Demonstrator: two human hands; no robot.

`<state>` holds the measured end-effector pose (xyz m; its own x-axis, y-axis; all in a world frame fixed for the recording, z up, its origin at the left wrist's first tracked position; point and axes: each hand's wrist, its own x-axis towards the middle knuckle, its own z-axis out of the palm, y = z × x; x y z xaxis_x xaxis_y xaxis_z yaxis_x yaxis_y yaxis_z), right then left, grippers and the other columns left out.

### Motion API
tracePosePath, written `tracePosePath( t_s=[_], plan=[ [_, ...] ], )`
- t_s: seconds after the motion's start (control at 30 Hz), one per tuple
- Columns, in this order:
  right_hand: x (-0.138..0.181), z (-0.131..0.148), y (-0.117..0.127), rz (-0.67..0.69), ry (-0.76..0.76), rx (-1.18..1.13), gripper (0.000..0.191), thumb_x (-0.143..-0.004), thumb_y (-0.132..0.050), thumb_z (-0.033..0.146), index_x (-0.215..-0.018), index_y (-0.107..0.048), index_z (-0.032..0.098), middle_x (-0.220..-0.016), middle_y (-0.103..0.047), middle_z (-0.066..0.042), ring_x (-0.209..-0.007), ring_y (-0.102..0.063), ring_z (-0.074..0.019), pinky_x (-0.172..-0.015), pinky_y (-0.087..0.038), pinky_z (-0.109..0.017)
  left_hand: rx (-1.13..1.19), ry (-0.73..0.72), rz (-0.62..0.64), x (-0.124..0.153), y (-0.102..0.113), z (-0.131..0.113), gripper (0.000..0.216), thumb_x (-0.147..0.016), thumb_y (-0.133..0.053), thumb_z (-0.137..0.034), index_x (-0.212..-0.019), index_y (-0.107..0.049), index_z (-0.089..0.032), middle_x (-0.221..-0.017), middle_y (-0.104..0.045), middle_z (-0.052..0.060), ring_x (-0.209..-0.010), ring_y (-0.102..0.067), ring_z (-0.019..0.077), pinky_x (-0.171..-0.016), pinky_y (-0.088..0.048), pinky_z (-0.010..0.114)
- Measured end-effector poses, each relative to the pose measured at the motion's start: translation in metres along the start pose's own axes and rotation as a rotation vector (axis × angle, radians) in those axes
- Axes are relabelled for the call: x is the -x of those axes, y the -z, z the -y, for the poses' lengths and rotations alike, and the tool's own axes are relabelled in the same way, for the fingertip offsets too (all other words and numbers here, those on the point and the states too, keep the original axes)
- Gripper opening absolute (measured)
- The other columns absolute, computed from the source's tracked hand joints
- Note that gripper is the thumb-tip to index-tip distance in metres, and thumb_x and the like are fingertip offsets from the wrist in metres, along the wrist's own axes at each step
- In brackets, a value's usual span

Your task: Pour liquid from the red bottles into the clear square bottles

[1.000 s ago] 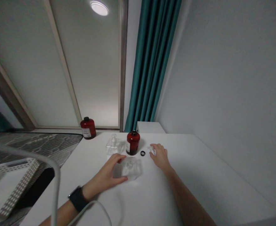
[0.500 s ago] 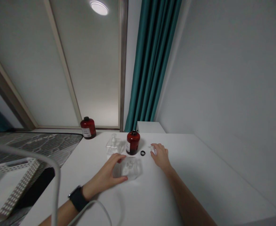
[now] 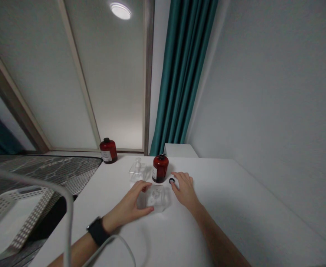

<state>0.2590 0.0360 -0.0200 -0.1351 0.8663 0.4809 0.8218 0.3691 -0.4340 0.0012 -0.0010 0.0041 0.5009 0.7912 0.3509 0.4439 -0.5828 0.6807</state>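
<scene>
My left hand (image 3: 136, 204), with a dark watch on its wrist, is wrapped around the near end of a clear square bottle (image 3: 158, 200) that appears to lie on the white table. Thumb and fingers sit on its opposite sides. To the right, my right hand (image 3: 184, 189) reaches down to a small black ring (image 3: 171, 180). Its thumb tip is at the ring and the index finger is apart above it. Whether anything is under the palm is hidden. Just beyond stands a dark red bottle (image 3: 160, 170) with a white label.
A clear square pump bottle (image 3: 137, 170) stands behind my left hand. Another red bottle (image 3: 108, 151) with a black cap is at the far left table corner. A pale cable (image 3: 68, 222) arcs across the left foreground. A white basket (image 3: 32, 222) is on the left.
My right hand has moved left from a small clear piece to the black ring; that piece no longer shows. My left hand stays on the clear bottle. The view has shifted slightly.
</scene>
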Motion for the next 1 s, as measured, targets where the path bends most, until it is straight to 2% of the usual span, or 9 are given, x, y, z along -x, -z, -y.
tracePosePath(
  t_s=[0.23, 0.43, 0.53, 0.67, 0.8, 0.87, 1.0],
  plan=[
    [-0.001, -0.001, -0.005, -0.094, -0.045, -0.234, 0.039, -0.091, -0.049, 0.025, -0.130, -0.053, 0.023, -0.113, -0.068, -0.009, -0.100, -0.061, -0.0250, -0.093, -0.044, -0.043, -0.025, -0.027, -0.050, -0.001, 0.006, -0.003, 0.056, -0.077, -0.068, -0.023, -0.128, -0.045, -0.020, -0.121, -0.056, 0.010, -0.110, -0.056, 0.0272, -0.097, -0.049, 0.044],
    [-0.022, 0.009, -0.012, -0.135, -0.058, -0.475, 0.046, -0.094, -0.048, 0.035, -0.137, -0.042, 0.022, -0.129, -0.060, -0.015, -0.119, -0.059, -0.0249, -0.092, -0.052, -0.041, -0.031, -0.049, -0.101, 0.000, 0.012, 0.001, 0.060, -0.075, -0.065, -0.020, -0.130, -0.043, -0.020, -0.119, -0.055, 0.010, -0.108, -0.055, 0.0272, -0.097, -0.048, 0.045],
    [-0.041, 0.016, -0.016, -0.123, -0.045, -0.566, 0.053, -0.091, -0.054, 0.038, -0.140, -0.039, 0.023, -0.139, -0.054, -0.016, -0.128, -0.054, -0.0256, -0.100, -0.049, -0.044, -0.029, -0.066, -0.102, 0.000, 0.013, 0.005, 0.060, -0.075, -0.066, -0.020, -0.130, -0.042, -0.019, -0.118, -0.054, 0.010, -0.107, -0.054, 0.0263, -0.097, -0.047, 0.044],
    [-0.063, 0.020, -0.026, -0.084, -0.041, -0.660, 0.064, -0.086, -0.061, 0.041, -0.142, -0.037, 0.022, -0.147, -0.049, -0.016, -0.136, -0.047, -0.0251, -0.112, -0.039, -0.045, -0.023, -0.073, -0.109, 0.000, 0.015, 0.006, 0.058, -0.077, -0.066, -0.019, -0.130, -0.042, -0.019, -0.119, -0.053, 0.010, -0.108, -0.054, 0.0256, -0.097, -0.047, 0.043],
    [-0.070, 0.022, -0.039, -0.053, -0.096, -0.743, 0.074, -0.081, -0.067, 0.039, -0.144, -0.033, 0.020, -0.137, -0.057, -0.015, -0.122, -0.060, -0.0240, -0.108, -0.043, -0.044, -0.011, -0.056, -0.120, 0.001, 0.018, 0.007, 0.057, -0.077, -0.066, -0.018, -0.129, -0.042, -0.020, -0.119, -0.054, 0.010, -0.107, -0.054, 0.0256, -0.097, -0.047, 0.043],
    [-0.069, 0.023, -0.044, -0.047, -0.124, -0.781, 0.068, -0.079, -0.068, 0.037, -0.139, -0.040, 0.021, -0.129, -0.063, -0.013, -0.112, -0.065, -0.0234, -0.103, -0.047, -0.043, -0.005, -0.051, -0.132, 0.001, 0.018, 0.008, 0.057, -0.077, -0.066, -0.018, -0.129, -0.043, -0.020, -0.118, -0.055, 0.010, -0.107, -0.054, 0.0255, -0.096, -0.047, 0.043],
    [-0.068, 0.030, -0.043, -0.088, -0.185, -0.831, 0.049, -0.072, -0.073, 0.037, -0.115, -0.053, 0.023, -0.112, -0.070, -0.007, -0.102, -0.067, -0.0237, -0.095, -0.051, -0.040, 0.007, -0.043, -0.156, 0.001, 0.017, 0.013, 0.058, -0.076, -0.068, -0.019, -0.129, -0.043, -0.020, -0.119, -0.055, 0.009, -0.107, -0.055, 0.0259, -0.097, -0.047, 0.043]
  ],
)
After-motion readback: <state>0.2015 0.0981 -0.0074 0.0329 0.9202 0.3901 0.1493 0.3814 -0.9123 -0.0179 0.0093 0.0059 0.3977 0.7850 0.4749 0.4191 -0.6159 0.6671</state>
